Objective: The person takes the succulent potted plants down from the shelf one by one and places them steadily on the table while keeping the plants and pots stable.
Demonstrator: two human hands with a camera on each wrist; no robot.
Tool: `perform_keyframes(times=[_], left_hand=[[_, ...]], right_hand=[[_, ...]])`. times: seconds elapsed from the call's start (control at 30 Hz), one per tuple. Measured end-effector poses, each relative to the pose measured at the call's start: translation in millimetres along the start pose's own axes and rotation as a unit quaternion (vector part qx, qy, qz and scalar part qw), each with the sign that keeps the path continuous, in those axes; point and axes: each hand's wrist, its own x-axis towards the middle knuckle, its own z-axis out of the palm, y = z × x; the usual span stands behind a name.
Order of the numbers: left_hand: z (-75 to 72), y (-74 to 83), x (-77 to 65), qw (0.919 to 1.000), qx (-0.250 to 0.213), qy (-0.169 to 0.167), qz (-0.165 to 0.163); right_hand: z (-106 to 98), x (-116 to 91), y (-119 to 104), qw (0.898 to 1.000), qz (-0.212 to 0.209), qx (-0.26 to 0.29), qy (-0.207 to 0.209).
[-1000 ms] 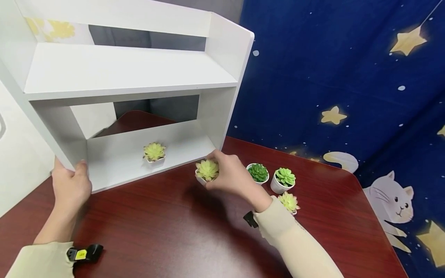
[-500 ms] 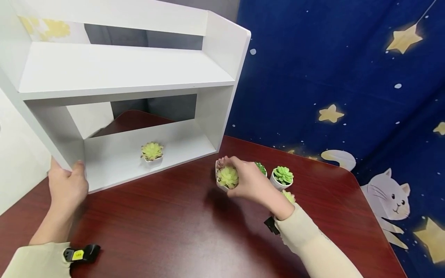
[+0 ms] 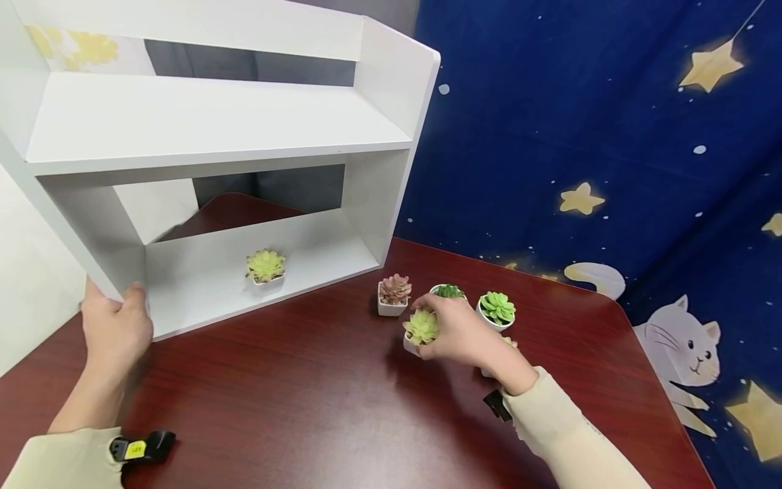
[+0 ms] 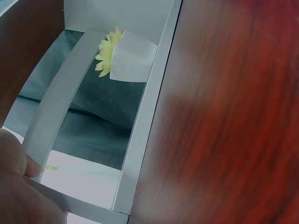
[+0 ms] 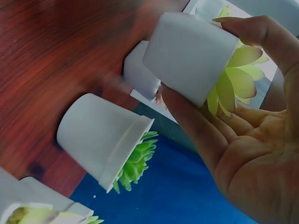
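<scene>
My right hand [image 3: 461,333] pinches a small yellow-green potted succulent [image 3: 421,327] by its white pot, thumb on one side and fingers on the other. In the right wrist view the white pot [image 5: 191,56] appears raised off the table. Just left of it stands a reddish succulent [image 3: 394,295] in a square white pot. My left hand [image 3: 116,326] grips the lower left side panel of the white shelf [image 3: 226,129], thumb on the inner face. On the bottom board sits another yellow-green succulent [image 3: 266,266].
Behind my right hand stand a dark green succulent [image 3: 449,291], partly hidden, and a bright green one [image 3: 497,309]. A further pale succulent [image 3: 510,341] is mostly covered by my right wrist. The red-brown table [image 3: 293,401] ends at a blue star-patterned curtain [image 3: 519,136].
My right hand has carried the yellow-green succulent rightward, away from the shelf's front edge. The reddish succulent, hidden at first, now shows fully. My left hand stays on the shelf.
</scene>
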Motion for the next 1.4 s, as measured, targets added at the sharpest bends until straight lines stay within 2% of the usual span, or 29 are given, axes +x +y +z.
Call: perform_keyframes(times=[0.53,0.77,1.03,1.3,1.4], left_hand=[[0.0,0.3,1.9,0.9998,0.007,-0.011,0.015],[-0.3,2.2,0.7,0.9998,0.011,-0.013,0.004],[-0.5,0.5,1.6,0.9999,0.011,-0.009,0.001],[-0.9,-0.5,2.0,0.9998,0.017,-0.01,-0.006],[-0.6,-0.9,2.0,0.9999,0.012,-0.012,0.001]], right_hand=[[8.6,-12.2,23.9,0.999,0.02,-0.022,-0.02],[13.0,-15.7,31.1,0.998,0.026,-0.035,-0.035],[14.5,-17.0,35.1,0.999,0.009,-0.015,-0.044],[15.9,-17.4,39.4,0.998,-0.004,-0.019,-0.051],[16.6,-16.5,40.5,0.998,-0.003,-0.02,-0.053]])
